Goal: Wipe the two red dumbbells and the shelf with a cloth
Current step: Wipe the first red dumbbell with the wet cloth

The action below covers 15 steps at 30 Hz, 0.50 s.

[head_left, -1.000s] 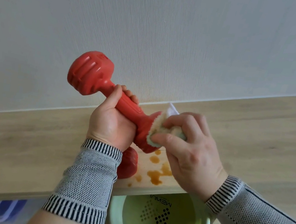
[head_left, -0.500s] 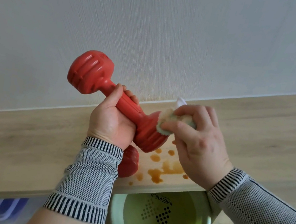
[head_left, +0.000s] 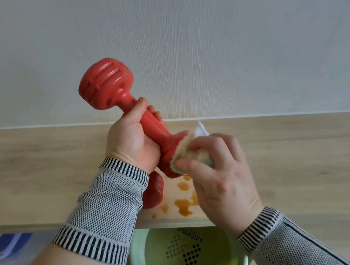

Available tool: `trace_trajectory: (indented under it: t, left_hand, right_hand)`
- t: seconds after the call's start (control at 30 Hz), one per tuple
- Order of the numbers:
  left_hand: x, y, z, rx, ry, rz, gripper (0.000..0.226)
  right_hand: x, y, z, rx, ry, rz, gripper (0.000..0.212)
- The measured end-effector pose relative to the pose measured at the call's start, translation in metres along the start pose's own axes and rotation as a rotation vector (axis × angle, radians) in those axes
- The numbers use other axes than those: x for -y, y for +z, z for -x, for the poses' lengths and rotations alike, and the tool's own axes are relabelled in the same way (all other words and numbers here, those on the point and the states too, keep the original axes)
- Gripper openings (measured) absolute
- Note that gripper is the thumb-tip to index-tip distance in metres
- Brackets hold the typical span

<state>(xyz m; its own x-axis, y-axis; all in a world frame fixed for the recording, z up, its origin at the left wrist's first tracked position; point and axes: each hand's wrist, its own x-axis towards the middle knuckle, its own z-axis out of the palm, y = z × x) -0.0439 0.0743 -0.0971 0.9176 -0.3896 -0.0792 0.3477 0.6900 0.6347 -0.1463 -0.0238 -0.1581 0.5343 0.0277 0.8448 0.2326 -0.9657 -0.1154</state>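
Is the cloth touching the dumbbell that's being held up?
Touching. The head view shows the cloth, pinched by the right hand, pressed flat against the lower head of the raised dumbbell.

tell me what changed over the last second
The right hand slid the cloth up over the lower head of the dumbbell, then back down toward where it began. Nothing was let go. The left hand keeps its grip on the handle, the second dumbbell lies on the shelf, and the brown spill is unwiped.
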Motion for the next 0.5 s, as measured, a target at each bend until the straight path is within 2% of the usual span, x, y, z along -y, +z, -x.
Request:
trace_trajectory:
  t: [0.17,0.3,0.43,0.5]
  left_hand:
    - [-0.001,-0.002,-0.001,-0.035,0.019,-0.003,0.021]
    - [0.000,-0.002,-0.001,-0.064,0.010,-0.007,0.022]
    - [-0.001,-0.008,-0.008,-0.095,0.048,-0.029,0.014]
    - [0.000,-0.009,-0.009,-0.116,0.061,-0.042,0.013]
  right_hand:
    - [-0.009,-0.005,-0.007,-0.030,0.093,0.037,0.024]
    - [-0.001,0.001,-0.002,0.005,0.029,0.030,0.022]
    - [-0.014,-0.004,-0.010,-0.038,0.138,0.056,0.028]
    - [-0.012,-0.004,-0.009,-0.038,0.133,0.050,0.028]
